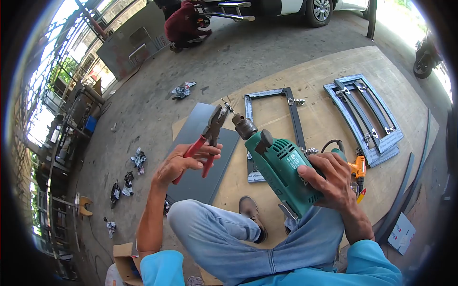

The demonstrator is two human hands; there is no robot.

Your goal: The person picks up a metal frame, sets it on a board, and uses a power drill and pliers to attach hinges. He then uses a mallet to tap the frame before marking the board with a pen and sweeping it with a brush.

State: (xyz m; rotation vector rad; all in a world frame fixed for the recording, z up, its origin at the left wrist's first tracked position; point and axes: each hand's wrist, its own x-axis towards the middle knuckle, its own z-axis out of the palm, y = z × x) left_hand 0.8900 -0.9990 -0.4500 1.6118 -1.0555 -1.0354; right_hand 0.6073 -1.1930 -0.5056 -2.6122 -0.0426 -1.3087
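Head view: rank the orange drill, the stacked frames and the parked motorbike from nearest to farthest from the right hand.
From the right hand:
1. orange drill, just beside it on the board.
2. stacked frames, farther up the board.
3. motorbike, at the far right edge.

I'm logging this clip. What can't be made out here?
Head view only:
- Green electric drill: handle hidden inside the right hand.
- Red-handled pliers in the left hand: whatever the tips pinch is too small.
- Orange tool: mostly behind the right hand.
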